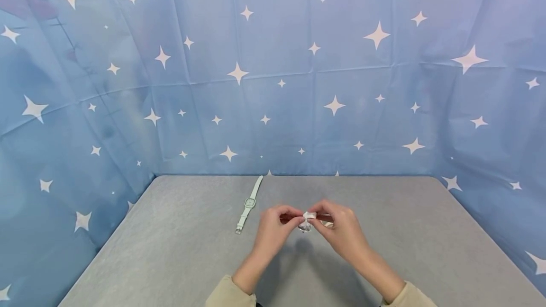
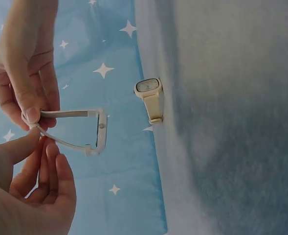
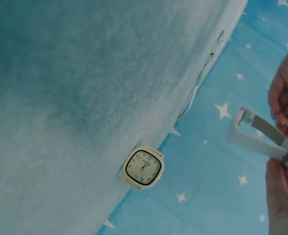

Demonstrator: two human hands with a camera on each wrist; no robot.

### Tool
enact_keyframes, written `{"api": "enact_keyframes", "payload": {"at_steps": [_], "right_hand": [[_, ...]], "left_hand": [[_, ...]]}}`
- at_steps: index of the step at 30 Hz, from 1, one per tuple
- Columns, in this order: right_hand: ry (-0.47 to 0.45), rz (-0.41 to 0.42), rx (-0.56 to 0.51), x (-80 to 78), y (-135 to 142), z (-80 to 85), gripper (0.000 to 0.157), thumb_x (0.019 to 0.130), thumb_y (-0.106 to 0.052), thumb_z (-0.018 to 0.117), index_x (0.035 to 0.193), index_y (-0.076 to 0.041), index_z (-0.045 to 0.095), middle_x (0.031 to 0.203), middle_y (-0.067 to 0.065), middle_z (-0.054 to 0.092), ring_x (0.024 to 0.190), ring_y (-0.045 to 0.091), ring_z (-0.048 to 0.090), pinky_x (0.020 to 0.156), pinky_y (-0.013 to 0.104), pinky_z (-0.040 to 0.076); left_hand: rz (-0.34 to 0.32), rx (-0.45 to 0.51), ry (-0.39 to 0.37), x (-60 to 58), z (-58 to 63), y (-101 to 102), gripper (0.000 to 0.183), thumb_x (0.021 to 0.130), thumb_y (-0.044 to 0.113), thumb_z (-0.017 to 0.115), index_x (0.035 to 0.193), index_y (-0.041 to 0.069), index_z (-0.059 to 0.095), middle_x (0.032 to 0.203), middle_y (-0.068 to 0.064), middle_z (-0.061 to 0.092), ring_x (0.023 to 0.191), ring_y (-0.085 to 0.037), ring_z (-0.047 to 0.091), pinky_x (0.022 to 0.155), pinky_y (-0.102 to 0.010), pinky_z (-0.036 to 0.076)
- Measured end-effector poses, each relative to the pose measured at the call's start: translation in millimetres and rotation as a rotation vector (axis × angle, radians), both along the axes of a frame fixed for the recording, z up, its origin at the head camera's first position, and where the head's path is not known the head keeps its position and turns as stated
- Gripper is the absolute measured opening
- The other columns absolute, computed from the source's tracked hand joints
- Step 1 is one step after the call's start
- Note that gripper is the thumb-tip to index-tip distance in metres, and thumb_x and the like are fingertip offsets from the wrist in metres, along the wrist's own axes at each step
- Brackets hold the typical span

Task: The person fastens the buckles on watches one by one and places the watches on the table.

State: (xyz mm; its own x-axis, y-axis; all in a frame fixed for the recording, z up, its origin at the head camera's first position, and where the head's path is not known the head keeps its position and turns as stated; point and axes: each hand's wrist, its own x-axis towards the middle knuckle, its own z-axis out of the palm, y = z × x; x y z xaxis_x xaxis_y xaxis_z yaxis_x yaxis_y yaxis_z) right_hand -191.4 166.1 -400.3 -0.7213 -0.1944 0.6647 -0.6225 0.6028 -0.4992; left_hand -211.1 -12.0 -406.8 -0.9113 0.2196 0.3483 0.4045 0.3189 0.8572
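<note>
A white wristwatch [image 2: 102, 139] hangs above the table, its strap closed into a loop with the case at the far end from the fingers. My left hand [image 1: 272, 229] pinches the strap where its ends meet, between thumb and fingers. Opposite it, my right hand [image 1: 344, 231] pinches the same joint, the two thumbs nearly tip to tip. The fingertips hide most of the fastening. Behind my right hand, a cream wristwatch [image 3: 144, 167] rests on the table with its dial visible in the right wrist view.
A pale green wristwatch [image 1: 250, 203] lies stretched out on the grey table [image 1: 179, 240], left of my hands. A blue curtain [image 1: 281, 51] with white stars hangs behind the table and along both sides.
</note>
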Motion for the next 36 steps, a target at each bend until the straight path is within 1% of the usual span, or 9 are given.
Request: {"api": "enact_keyframes", "payload": {"at_steps": [3,7,10,13,17,21,26,30,36], "right_hand": [[0.002,-0.006,0.027,0.8,0.0,-0.4,0.025,0.075,-0.002,0.084,0.090,-0.015,0.070,0.085,-0.006,0.071,0.080,0.009,0.073,0.071,0.018,0.059],[0.007,-0.011,0.081,2.0,-0.8,0.0,0.025,0.075,-0.003,0.084,0.092,-0.016,0.070,0.086,-0.006,0.072,0.080,0.009,0.073,0.071,0.019,0.059],[0.020,-0.011,0.153,2.6,-1.7,1.5,0.027,0.075,-0.007,0.086,0.096,-0.016,0.072,0.090,-0.006,0.073,0.080,0.006,0.071,0.071,0.020,0.058],[0.025,0.006,0.215,2.8,-2.7,4.1,0.027,0.075,-0.007,0.086,0.097,-0.018,0.075,0.092,-0.008,0.074,0.079,0.005,0.069,0.069,0.021,0.057],[0.016,0.034,0.230,3.0,-3.3,7.5,0.023,0.077,-0.005,0.084,0.095,-0.018,0.076,0.091,-0.007,0.075,0.076,0.005,0.068,0.065,0.020,0.056],[0.031,0.028,0.209,3.2,-2.4,8.7,0.022,0.076,-0.004,0.084,0.093,-0.017,0.077,0.089,-0.007,0.075,0.075,0.004,0.068,0.064,0.018,0.055],[0.072,0.018,0.198,3.0,-1.5,8.2,0.023,0.074,-0.005,0.085,0.092,-0.016,0.077,0.088,-0.007,0.075,0.074,0.003,0.068,0.064,0.019,0.056],[0.077,0.018,0.187,3.1,-0.9,8.0,0.022,0.075,-0.006,0.085,0.092,-0.016,0.077,0.087,-0.007,0.074,0.073,0.003,0.068,0.063,0.018,0.056],[0.035,0.013,0.152,3.9,0.4,7.4,0.019,0.077,-0.007,0.083,0.093,-0.016,0.076,0.087,-0.007,0.074,0.072,0.001,0.067,0.065,0.015,0.055]], "left_hand": [[-0.043,0.064,-0.105,-3.6,-1.4,-1.8,0.011,0.090,0.015,0.074,0.093,0.005,0.077,0.089,-0.012,0.074,0.073,-0.004,0.061,0.066,-0.017,0.050],[-0.112,0.147,-0.247,-9.1,-2.2,-5.7,0.016,0.091,0.012,0.071,0.096,-0.003,0.074,0.091,-0.017,0.072,0.074,-0.006,0.059,0.069,-0.020,0.052],[-0.170,0.163,-0.321,-11.1,-1.0,-7.8,0.021,0.091,0.011,0.069,0.098,-0.009,0.071,0.089,-0.016,0.071,0.074,-0.006,0.060,0.071,-0.023,0.055],[-0.223,0.146,-0.369,-11.7,1.3,-9.0,0.024,0.092,0.011,0.068,0.100,-0.012,0.069,0.086,-0.010,0.070,0.073,-0.006,0.059,0.073,-0.026,0.056],[-0.257,0.118,-0.397,-12.5,3.0,-10.9,0.026,0.092,0.013,0.065,0.101,-0.012,0.067,0.083,-0.001,0.067,0.072,-0.006,0.057,0.073,-0.025,0.054],[-0.239,0.112,-0.405,-14.0,2.6,-14.4,0.024,0.089,0.011,0.062,0.099,-0.012,0.066,0.077,0.003,0.061,0.070,-0.006,0.055,0.070,-0.023,0.050],[-0.226,0.100,-0.420,-16.1,3.0,-17.1,0.022,0.089,0.010,0.061,0.096,-0.010,0.065,0.072,0.004,0.057,0.068,-0.006,0.054,0.067,-0.021,0.049],[-0.230,0.097,-0.416,-16.4,3.7,-17.4,0.021,0.090,0.010,0.061,0.096,-0.010,0.065,0.074,0.004,0.058,0.068,-0.006,0.054,0.067,-0.020,0.048],[-0.259,0.098,-0.356,-15.5,-1.1,-18.8,0.022,0.094,0.012,0.062,0.102,-0.008,0.064,0.084,-0.001,0.062,0.075,-0.007,0.055,0.072,-0.022,0.049]]}}
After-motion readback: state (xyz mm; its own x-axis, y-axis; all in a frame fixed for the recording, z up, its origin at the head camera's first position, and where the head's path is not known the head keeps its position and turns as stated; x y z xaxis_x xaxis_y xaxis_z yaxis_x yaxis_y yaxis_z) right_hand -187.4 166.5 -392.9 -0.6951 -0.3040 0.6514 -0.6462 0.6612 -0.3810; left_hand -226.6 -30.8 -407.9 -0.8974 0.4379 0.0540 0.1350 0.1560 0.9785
